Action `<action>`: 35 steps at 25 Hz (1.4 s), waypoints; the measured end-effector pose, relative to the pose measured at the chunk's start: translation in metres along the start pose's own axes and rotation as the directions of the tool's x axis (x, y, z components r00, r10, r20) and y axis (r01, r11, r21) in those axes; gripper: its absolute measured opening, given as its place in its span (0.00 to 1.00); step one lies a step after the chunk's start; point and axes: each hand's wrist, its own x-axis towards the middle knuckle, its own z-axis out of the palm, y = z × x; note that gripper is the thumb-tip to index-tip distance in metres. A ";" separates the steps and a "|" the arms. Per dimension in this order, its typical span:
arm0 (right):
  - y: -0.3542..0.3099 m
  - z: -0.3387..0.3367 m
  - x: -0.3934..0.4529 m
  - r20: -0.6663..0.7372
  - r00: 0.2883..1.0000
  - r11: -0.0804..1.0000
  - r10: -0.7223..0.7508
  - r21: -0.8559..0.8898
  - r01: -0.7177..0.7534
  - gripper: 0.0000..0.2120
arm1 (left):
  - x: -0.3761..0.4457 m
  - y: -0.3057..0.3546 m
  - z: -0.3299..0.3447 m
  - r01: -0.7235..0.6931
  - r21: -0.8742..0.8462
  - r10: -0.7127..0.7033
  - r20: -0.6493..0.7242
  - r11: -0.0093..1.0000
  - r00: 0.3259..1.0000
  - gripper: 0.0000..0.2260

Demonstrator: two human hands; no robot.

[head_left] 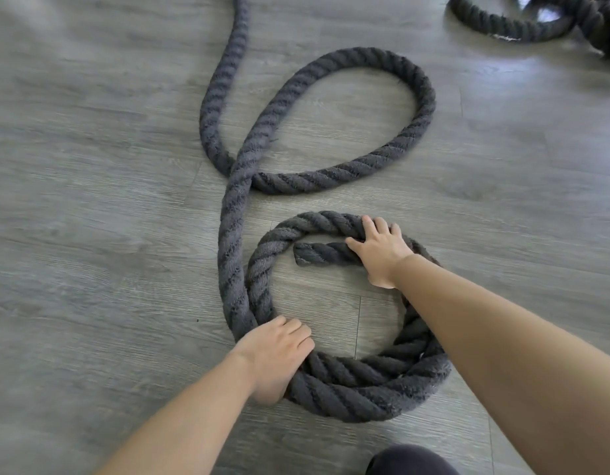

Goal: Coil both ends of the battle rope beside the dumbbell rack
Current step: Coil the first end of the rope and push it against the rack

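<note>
A thick dark grey battle rope [235, 234] lies on the grey wood floor. Near me it forms a flat coil [358, 389] of about two turns, with the cut rope end [317, 253] lying inside the ring. My right hand [379, 252] presses on the rope end and the coil's upper right arc, fingers wrapped over them. My left hand [276, 354] grips the coil's lower left arc. Beyond the coil the rope makes a loose loop [416, 97] and runs off the top of the frame.
A second coiled heap of the same dark rope [523, 25] sits at the top right corner. A dark knee [413, 461] shows at the bottom edge. Grey plank floor [91, 200] spreads to the left and right.
</note>
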 end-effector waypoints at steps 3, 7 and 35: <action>-0.022 0.001 0.008 -0.017 0.997 0.996 0.077 0.038 -0.076 0.34 | 0.001 0.002 0.001 -0.069 -0.073 0.069 -0.004 0.995 0.998 0.27; -0.020 0.006 0.012 -0.067 0.997 0.998 0.024 0.055 -0.020 0.35 | -0.013 -0.051 -0.008 -0.173 -0.004 0.172 0.130 0.985 0.977 0.41; -0.101 -0.026 -0.003 -0.206 0.978 0.820 0.037 0.566 0.088 0.18 | 0.028 0.009 -0.023 -0.077 0.062 0.073 0.058 0.995 0.996 0.47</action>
